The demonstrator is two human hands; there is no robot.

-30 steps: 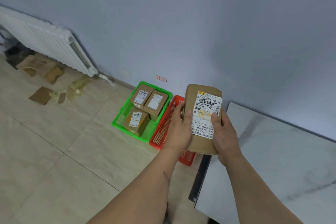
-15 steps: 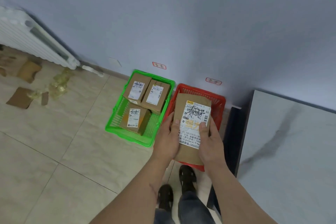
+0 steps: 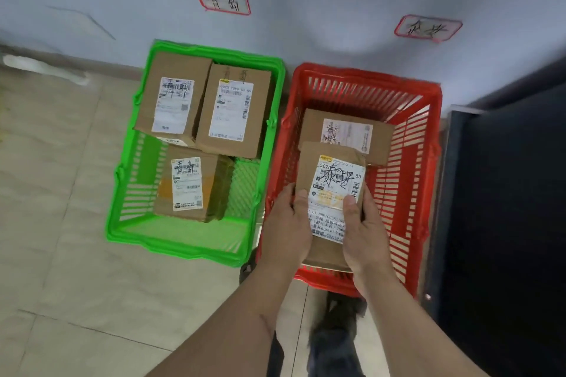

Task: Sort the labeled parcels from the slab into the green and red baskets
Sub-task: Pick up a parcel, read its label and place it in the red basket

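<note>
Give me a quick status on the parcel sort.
Left hand and right hand grip held parcel over red basket. One parcel inside already. Nothing in the way.

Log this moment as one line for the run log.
both hands: left hand, right hand | parcel held | over red basket | not released

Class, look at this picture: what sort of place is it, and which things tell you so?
Probably an informal parcel sorting spot indoors: labeled parcels in a green basket and a red basket on a tiled floor, with handwritten signs on the wall above.
</note>
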